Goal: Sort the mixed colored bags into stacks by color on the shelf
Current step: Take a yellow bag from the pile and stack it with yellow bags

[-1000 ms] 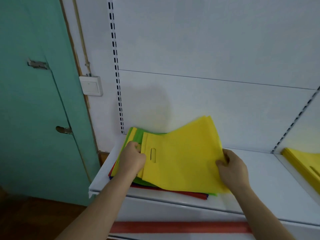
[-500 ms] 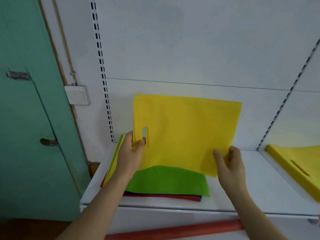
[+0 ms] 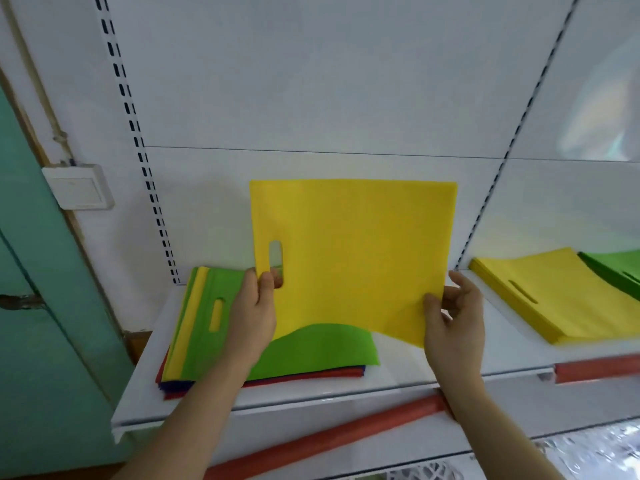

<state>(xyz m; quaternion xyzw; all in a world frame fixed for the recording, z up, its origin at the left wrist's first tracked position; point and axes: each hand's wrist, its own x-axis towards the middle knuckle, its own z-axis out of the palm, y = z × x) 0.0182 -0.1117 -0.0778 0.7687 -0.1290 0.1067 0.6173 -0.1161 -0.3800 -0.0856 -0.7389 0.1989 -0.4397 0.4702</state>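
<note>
Flat yellow fabric bag point(image 3: 353, 258) held upright, left hand point(image 3: 254, 313) pinching its handle edge, right hand point(image 3: 453, 327) pinching its lower corner, above mixed coloured bag pile point(image 3: 311, 351) on white shelf point(image 3: 398, 379).

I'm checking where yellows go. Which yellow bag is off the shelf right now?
The yellow bag held upright by the left hand and right hand. The yellow stack lies flat on the shelf to the right.
</note>
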